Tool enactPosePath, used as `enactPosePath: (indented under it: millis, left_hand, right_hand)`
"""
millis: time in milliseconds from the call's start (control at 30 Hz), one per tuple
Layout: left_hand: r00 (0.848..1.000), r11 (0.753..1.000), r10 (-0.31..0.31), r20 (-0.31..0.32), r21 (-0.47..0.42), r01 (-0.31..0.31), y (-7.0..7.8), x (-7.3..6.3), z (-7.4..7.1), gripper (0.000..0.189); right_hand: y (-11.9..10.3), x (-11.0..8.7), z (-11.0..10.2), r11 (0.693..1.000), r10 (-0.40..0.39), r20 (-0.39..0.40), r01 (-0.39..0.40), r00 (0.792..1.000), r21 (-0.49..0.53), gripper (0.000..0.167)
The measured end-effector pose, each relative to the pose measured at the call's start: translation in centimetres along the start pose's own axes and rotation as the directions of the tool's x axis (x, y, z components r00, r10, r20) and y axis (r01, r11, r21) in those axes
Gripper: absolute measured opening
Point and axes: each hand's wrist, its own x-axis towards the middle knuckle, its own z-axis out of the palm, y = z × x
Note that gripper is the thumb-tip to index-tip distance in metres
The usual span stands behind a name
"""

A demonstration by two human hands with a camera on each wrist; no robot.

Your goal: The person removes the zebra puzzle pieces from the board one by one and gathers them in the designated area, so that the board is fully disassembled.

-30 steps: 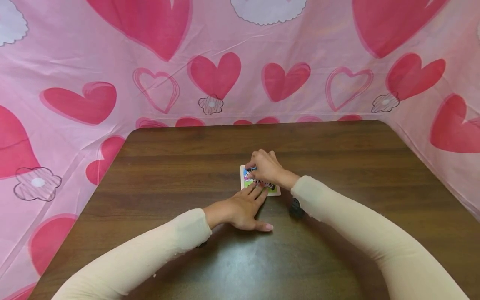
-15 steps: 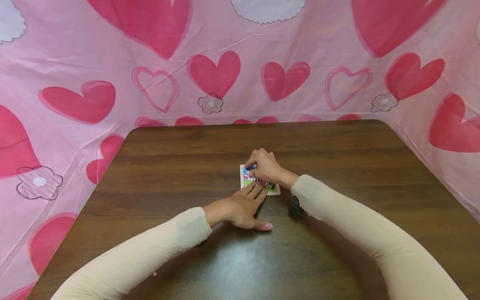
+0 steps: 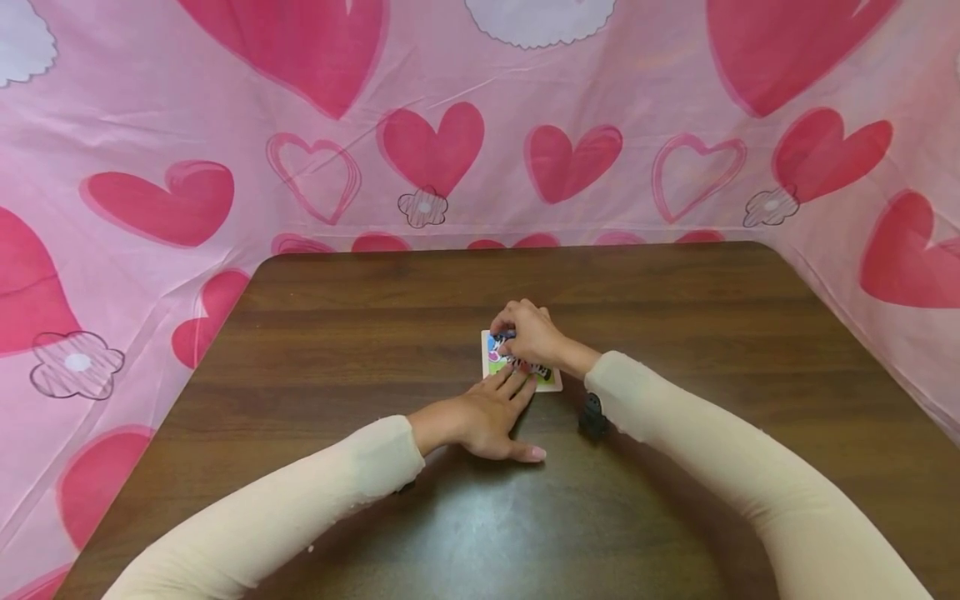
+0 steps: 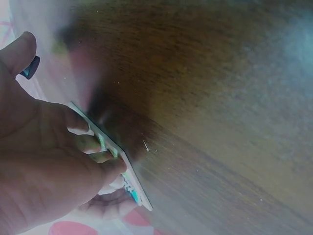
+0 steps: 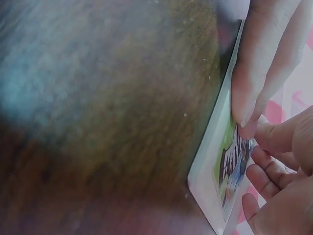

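A small flat board (image 3: pixel 552 385) with a pale border and a zebra picture in blue, green and pink, which looks like a puzzle, lies mid-table. My left hand (image 3: pixel 487 421) rests with straight, spread fingers on its near edge, thumb out on the table. From the right, my right hand (image 3: pixel 531 333) reaches over the picture with curled fingers. Its thumb and index finger pinch at a small dark-blue piece near the far left part, mostly hidden by the hand. In the right wrist view the striped picture (image 5: pixel 232 159) shows between the left fingertips and the right hand (image 5: pixel 288 181).
The brown wood-look table (image 3: pixel 337 333) carries the board and has rounded far corners. A pink cloth (image 3: pixel 495 83) printed with hearts hangs behind it and at both sides. A dark device (image 3: pixel 592 415) sits under the right sleeve's cuff.
Both hands and the board stay almost where they were. My right fingers shift only slightly over the picture.
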Motion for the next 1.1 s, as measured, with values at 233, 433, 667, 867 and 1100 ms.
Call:
enactPosePath:
  millis: [233, 433, 667, 867, 1100]
  left_hand:
    - [1.0, 1.0, -0.002, -0.002, -0.005, 0.002, -0.02, 0.01, 0.05, 0.1]
    - [1.0, 1.0, -0.001, -0.007, 0.002, 0.001, -0.03, -0.01, 0.01, 0.101]
    - [1.0, 1.0, -0.005, -0.012, -0.005, 0.004, -0.03, -0.04, 0.01, 0.101]
    - [1.0, 1.0, -0.006, -0.021, -0.008, 0.006, -0.05, 0.04, 0.22, 0.102]
    - [1.0, 1.0, -0.014, -0.017, -0.019, 0.013, -0.04, 0.03, 0.27, 0.102]
  right_hand:
    - [0.14, 0.09, 0.07, 0.999, -0.04, -0.005, 0.04, 0.999, 0.018, 0.027]
    - [0.03, 0.15, -0.07, 0.997, -0.072, 0.015, 0.072, 0.997, -0.021, 0.03]
    - [-0.03, 0.14, -0.37, 0.997, -0.078, 0.042, 0.078, 0.996, 0.002, 0.03]
    - [0.3, 0.29, -0.32, 0.993, -0.113, 0.043, 0.114, 0.993, -0.023, 0.03]
    - [0.37, 0.35, -0.2, 0.995, -0.102, 0.05, 0.102, 0.994, -0.012, 0.031]
